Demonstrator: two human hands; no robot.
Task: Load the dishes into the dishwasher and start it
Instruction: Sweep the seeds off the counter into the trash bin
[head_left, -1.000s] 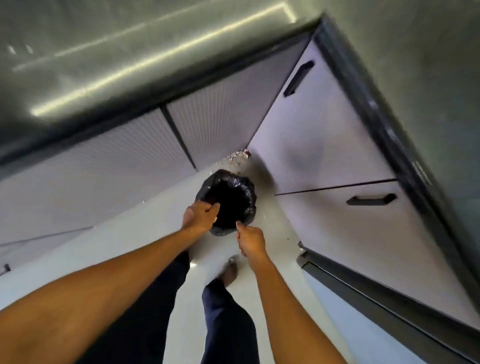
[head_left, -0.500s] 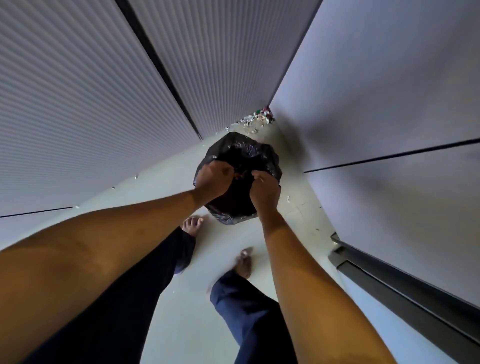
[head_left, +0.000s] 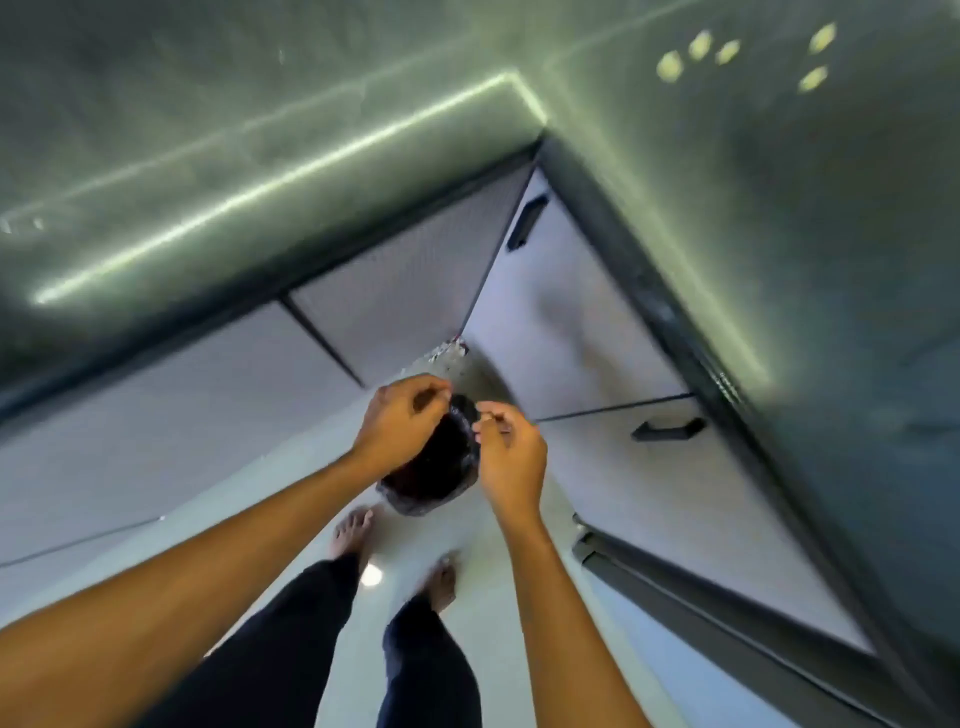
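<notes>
No dishes show in the head view. A small bin lined with a black bag (head_left: 436, 467) stands on the pale floor in the corner where two runs of cabinets meet. My left hand (head_left: 400, 415) hovers over the bin's left rim, its fingers curled against the thumb. Over the right rim is my right hand (head_left: 511, 452), with fingers curled too. I see nothing plainly held in either hand. The frame is blurred.
Grey cabinet fronts with dark handles (head_left: 667, 430) (head_left: 525, 222) line the right side, and ribbed fronts (head_left: 405, 301) the back. A dark-edged panel (head_left: 675, 587) juts out at lower right. Scraps (head_left: 449, 351) lie in the corner. My bare feet (head_left: 353, 530) stand just before the bin.
Half a second ago both hands gripped the black bag's rim close to the bin. Now they are off it and higher, and the view has pulled back up to show the countertop.
</notes>
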